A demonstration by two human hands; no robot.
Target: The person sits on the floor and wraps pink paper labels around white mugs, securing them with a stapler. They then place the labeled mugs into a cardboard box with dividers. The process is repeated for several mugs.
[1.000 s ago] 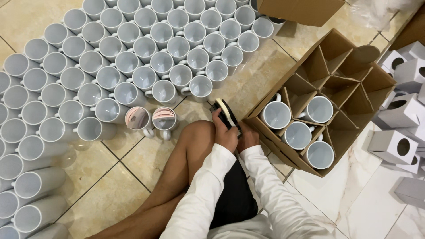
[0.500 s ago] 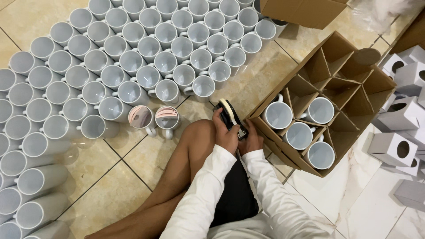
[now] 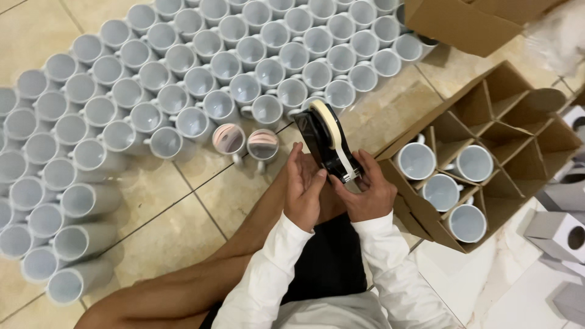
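I sit on the tiled floor with one bare knee drawn up. Both hands are over that knee. My right hand (image 3: 365, 192) grips a black tape dispenser (image 3: 323, 143) carrying a roll of pale tape, its blade end at my fingers. My left hand (image 3: 303, 192) is beside it, fingers together and touching the dispenser's lower edge. Just beyond my hands stand two mugs with pink insides (image 3: 247, 143).
Several rows of white mugs (image 3: 183, 79) cover the floor ahead and to the left. At right a brown cardboard box with dividers (image 3: 518, 140) holds several white mugs. Another cardboard box (image 3: 469, 24) lies top right; small white cartons (image 3: 557, 231) sit far right.
My hands and the tape dispenser have lifted slightly off the knee and toward me; the dispenser now stands more upright, with my left hand closing in beside it.
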